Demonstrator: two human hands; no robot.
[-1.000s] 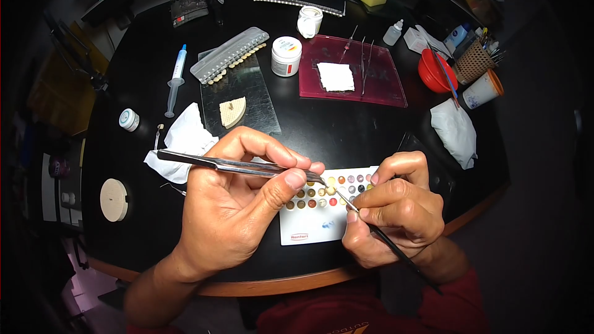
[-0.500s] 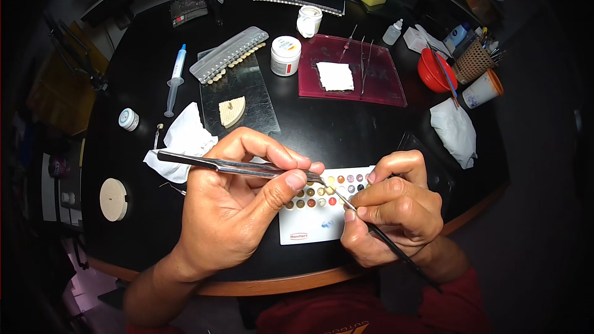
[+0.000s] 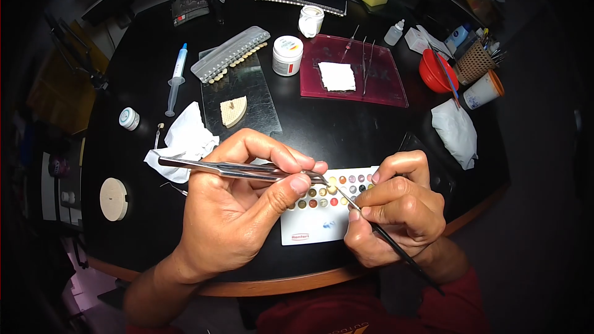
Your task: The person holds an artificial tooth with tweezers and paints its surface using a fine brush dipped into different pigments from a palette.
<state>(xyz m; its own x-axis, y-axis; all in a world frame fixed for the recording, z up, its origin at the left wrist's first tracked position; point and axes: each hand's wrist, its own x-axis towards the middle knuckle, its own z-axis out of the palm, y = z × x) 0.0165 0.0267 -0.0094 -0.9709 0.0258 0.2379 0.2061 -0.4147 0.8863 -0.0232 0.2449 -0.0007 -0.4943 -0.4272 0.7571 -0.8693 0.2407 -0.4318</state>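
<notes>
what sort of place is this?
Probably a dental lab: long clear plastic holder edged with tooth-coloured tabs, white rectangular palette with rows of small coloured dots, cream perforated wedge-shaped tray.

Black, wood-edged surface point(image 3: 346, 136) is occupied by: white palette point(image 3: 303, 219), dark plate point(image 3: 261, 102), red plate point(image 3: 391, 91), syringe point(image 3: 176, 80), white cloth point(image 3: 184, 133), beige disc point(image 3: 114, 199), red bowl point(image 3: 436, 73).

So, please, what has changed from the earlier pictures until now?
The slim, silver metal tweezers in the left hand have turned slightly, their rear end dipping a little. Nothing was taken hold of or let go. The right hand still holds the thin black-handled tool over the rectangular white palette.
</notes>
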